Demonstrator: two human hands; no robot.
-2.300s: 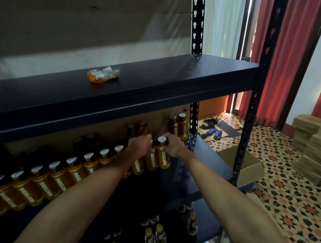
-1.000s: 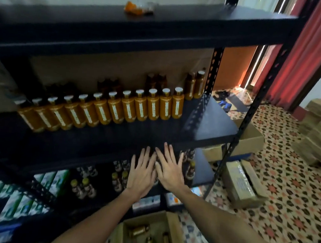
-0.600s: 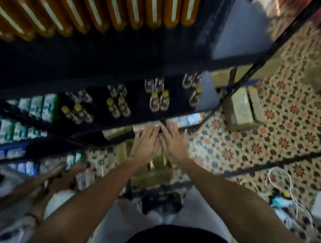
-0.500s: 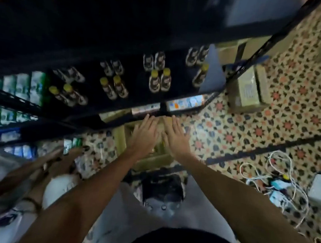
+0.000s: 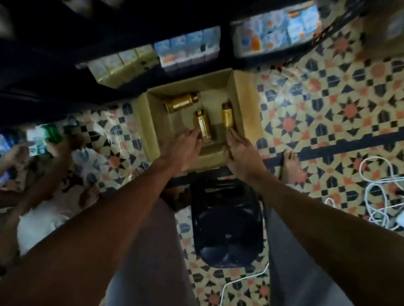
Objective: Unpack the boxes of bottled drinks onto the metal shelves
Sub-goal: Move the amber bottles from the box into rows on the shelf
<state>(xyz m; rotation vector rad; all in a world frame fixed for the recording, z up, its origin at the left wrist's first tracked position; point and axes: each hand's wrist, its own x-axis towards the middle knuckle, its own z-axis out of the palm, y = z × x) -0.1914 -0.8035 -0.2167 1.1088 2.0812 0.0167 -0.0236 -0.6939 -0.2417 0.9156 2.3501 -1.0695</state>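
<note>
An open cardboard box (image 5: 246,103) is seen from above on the patterned tile floor (image 5: 335,111), just in front of the lowest level of the dark metal shelves (image 5: 58,47), where blue and white cartons (image 5: 189,45) are lined up. Three amber bottles are left lying on their sides in the box: one bottle (image 5: 180,102) is laid crosswise toward the back left, a middle bottle (image 5: 203,126) is pointed toward the shelves, and a right bottle (image 5: 227,114) is laid beside the right wall. The left hand (image 5: 183,148) is lowered into the box with its fingers extended and loose, its fingertips brought right up to the base of the middle bottle; nothing is gripped by it. The right hand (image 5: 239,154) is likewise held open and empty, its fingertips placed just at the base of the right bottle. A black stool (image 5: 226,226) is set between the person's legs, and a bare foot (image 5: 290,165) is planted to the right of the box. White cables (image 5: 375,186) are strewn at the far right. Another person's arms (image 5: 34,161) are seen at the left, blurred.
</note>
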